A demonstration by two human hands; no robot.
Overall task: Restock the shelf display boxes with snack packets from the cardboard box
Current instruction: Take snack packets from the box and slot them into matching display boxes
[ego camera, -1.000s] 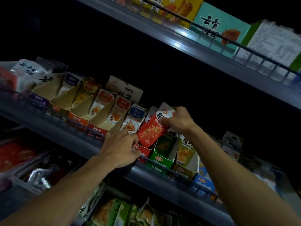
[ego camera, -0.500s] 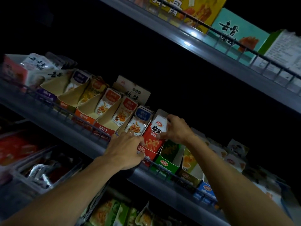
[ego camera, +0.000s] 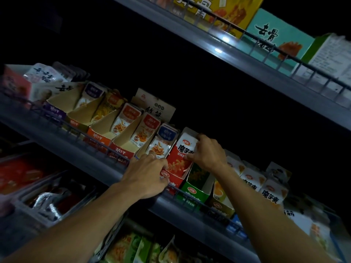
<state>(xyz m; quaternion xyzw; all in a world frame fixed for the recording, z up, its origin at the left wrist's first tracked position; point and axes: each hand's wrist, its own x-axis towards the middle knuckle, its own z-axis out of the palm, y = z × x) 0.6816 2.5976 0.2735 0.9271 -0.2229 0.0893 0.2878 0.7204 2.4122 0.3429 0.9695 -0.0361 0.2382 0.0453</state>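
A stack of red and white snack packets (ego camera: 182, 154) stands in a red display box (ego camera: 175, 182) on the middle shelf. My right hand (ego camera: 206, 151) grips the stack's upper right edge, fingers curled over the top. My left hand (ego camera: 147, 172) holds the red box at its front left corner, against the shelf's wire rail. The cardboard supply box is out of view.
Similar display boxes line the shelf (ego camera: 79, 149): orange and purple ones to the left, a green box (ego camera: 195, 188) and yellow ones to the right. Large cartons (ego camera: 277, 37) sit on the upper shelf. Green packets (ego camera: 133, 249) fill the shelf below. The lighting is dim.
The red packets, tilted and raised a second ago, have gone down upright into the red box. My right hand followed them down; my left hand stayed at the box front.
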